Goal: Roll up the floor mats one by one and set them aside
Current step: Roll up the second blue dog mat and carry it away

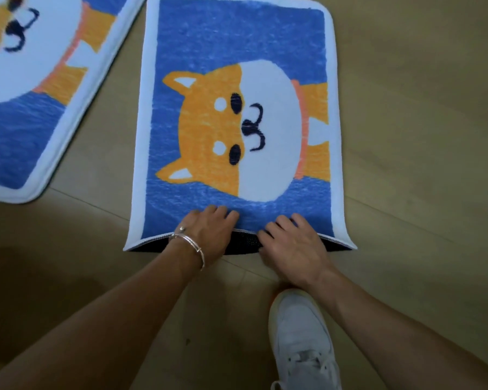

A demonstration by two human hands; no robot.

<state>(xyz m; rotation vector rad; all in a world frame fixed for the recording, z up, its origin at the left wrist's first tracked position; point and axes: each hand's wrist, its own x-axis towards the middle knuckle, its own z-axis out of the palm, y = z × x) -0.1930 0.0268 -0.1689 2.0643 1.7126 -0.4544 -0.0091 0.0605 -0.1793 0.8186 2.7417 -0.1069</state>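
Observation:
A blue floor mat (237, 46) with a white border and an orange-and-white dog face lies flat on the floor in front of me. Its near edge is lifted, showing the dark dotted underside (244, 243). My left hand (209, 232), a silver bracelet on its wrist, grips that raised edge left of centre, fingers on top of the pile. On the same edge, right of centre, my right hand (293, 243) holds the mat in the same way. A second mat (26, 114) of the same design lies flat at the upper left, partly out of frame.
The floor (420, 136) is tan wood-look planking. My white sneaker (302, 339) stands just behind my right hand, near the bottom of the view. A strip of bare floor separates the two mats.

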